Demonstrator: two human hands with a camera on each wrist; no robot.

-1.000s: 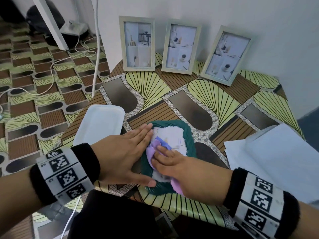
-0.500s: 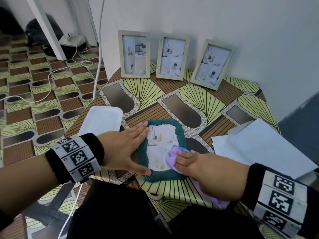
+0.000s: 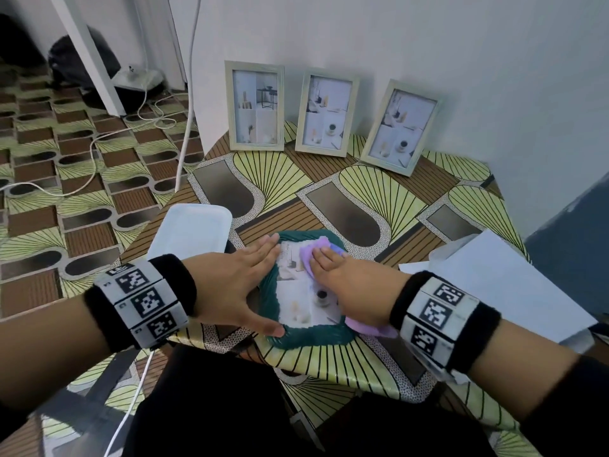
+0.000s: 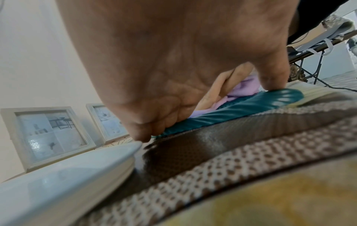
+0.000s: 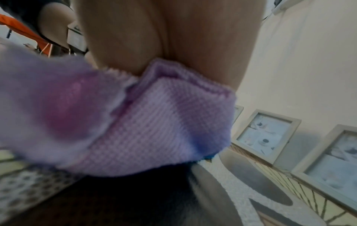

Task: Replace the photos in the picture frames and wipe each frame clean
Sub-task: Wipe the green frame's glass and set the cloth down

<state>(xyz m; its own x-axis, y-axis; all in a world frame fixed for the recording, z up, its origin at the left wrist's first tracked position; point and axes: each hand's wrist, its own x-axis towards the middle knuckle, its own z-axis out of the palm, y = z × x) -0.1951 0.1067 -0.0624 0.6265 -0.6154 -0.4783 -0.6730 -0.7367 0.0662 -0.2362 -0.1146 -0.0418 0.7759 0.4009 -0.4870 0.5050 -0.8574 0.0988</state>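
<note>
A teal picture frame (image 3: 306, 339) lies flat near the table's front edge with a photo (image 3: 296, 308) showing under its glass. My left hand (image 3: 244, 282) presses flat on the frame's left side, fingers straight and thumb on the near rim; the left wrist view shows that teal frame (image 4: 241, 108) under my left hand (image 4: 173, 61). My right hand (image 3: 342, 278) presses a purple cloth (image 3: 309, 255) onto the upper right of the glass with straight fingers. In the right wrist view, the purple cloth (image 5: 154, 130) bunches under the palm.
Three pale frames (image 3: 254, 105) (image 3: 327, 115) (image 3: 399, 127) lean on the wall at the back of the table (image 3: 362, 199). A white tray (image 3: 191, 230) sits left of the teal frame. White papers (image 3: 501, 285) lie at the right. Cables (image 3: 99, 140) trail over the floor.
My right hand has slid the cloth over the glass, from the upper left, to the lower right, then up to the upper right. The left hand has stayed on the frame.
</note>
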